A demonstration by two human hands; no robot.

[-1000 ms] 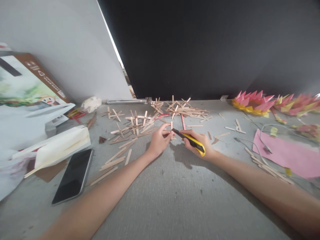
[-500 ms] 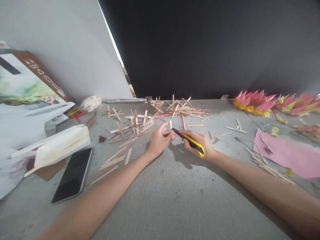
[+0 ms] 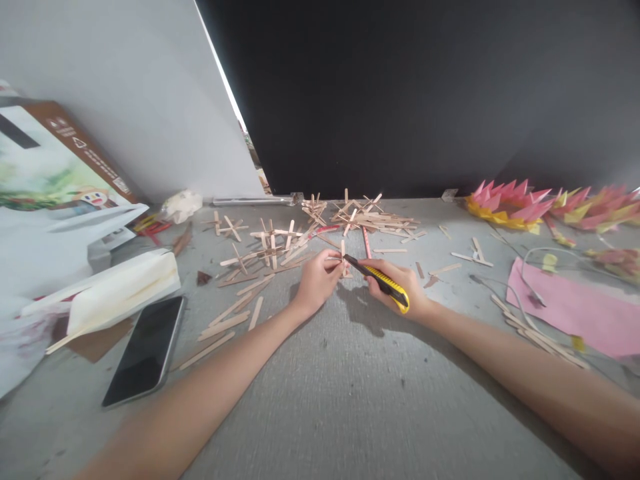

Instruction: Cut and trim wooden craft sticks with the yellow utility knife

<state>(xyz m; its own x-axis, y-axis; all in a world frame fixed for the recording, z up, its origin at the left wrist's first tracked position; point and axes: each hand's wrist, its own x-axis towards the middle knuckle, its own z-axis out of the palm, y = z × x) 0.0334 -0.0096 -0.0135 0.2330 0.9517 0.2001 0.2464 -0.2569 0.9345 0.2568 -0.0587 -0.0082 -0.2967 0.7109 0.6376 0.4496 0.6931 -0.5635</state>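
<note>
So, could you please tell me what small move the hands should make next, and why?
Probably a light, careful stroke of the yellow-and-black cutter against the wooden stick, clear of the left hand. That hand pinches the stick, while the right hand holds the cutter with its front end close to both. Whether cutter and stick touch is too small to tell.

"With left hand (image 3: 319,283) and right hand (image 3: 403,283) forming the centre, what's lying where?"

"A stick (image 3: 343,247) is sitting in the left, a cutter (image 3: 385,283) in the right. Crossed sticks (image 3: 273,245) are lying at ten on the bench (image 3: 320,400)."

"Further out?"

"A phone (image 3: 145,352) is lying at eight, a paper flower (image 3: 505,207) is resting at two, a cable (image 3: 537,300) is crossing a sheet (image 3: 580,310) at three."
</note>
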